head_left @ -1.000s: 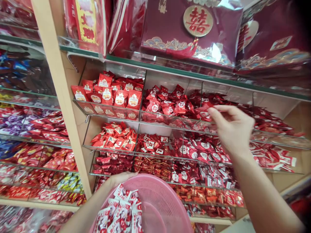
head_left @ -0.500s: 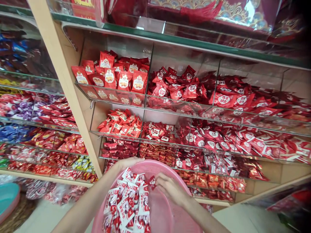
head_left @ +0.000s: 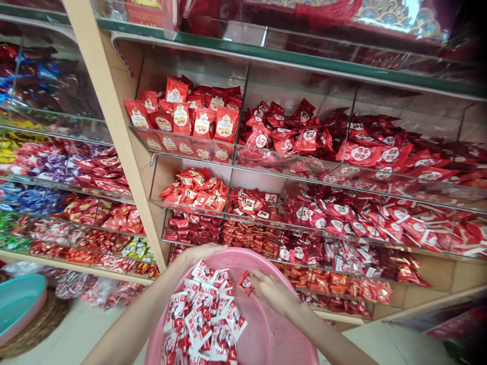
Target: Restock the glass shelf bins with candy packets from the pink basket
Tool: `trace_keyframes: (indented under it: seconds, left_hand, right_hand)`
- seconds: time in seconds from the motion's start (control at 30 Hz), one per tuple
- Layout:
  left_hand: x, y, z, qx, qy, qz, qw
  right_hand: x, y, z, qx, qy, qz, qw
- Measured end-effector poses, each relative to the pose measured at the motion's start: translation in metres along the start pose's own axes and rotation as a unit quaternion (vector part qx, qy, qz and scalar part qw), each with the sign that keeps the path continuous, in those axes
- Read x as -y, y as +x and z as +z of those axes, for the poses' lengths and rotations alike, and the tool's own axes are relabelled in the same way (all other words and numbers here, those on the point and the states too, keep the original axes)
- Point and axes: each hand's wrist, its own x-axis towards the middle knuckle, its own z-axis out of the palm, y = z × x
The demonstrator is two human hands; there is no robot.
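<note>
A pink plastic basket (head_left: pixel 274 268) is held low in front of the shelves. My left hand (head_left: pixel 201 253) is closed on its far left rim. White and red candy packets (head_left: pixel 205 314) lie heaped in the left part of the basket. Over the basket's inside, my right hand (head_left: pixel 270 291) is closed, slightly blurred, with a small dark red candy packet (head_left: pixel 245 283) at its fingertips. The bare pink bottom shows below that hand.
Glass-fronted shelves rise ahead, holding red biscuit packets (head_left: pixel 203 123), red wrapped sweets (head_left: pixel 304 137) and orange-red packets (head_left: pixel 194 190). A wooden upright (head_left: pixel 110 132) divides them from more candy shelves at left. A turquoise basin (head_left: pixel 23 299) stands at lower left, by a woven base (head_left: pixel 38 324).
The view has shifted, so the shelves sit further right. My right hand has moved slightly right with the red packet. One white packet in the heap's right side now lies tilted outward.
</note>
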Motion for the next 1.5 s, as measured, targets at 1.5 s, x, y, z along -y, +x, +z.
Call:
trace_keyframes:
  seconds: [1.5]
  left_hand:
    - [0.0,-0.009,-0.002,-0.004,0.062,0.028,0.998]
  right_hand:
    - [0.044,0.004,0.059,-0.017,0.49,0.28,0.825]
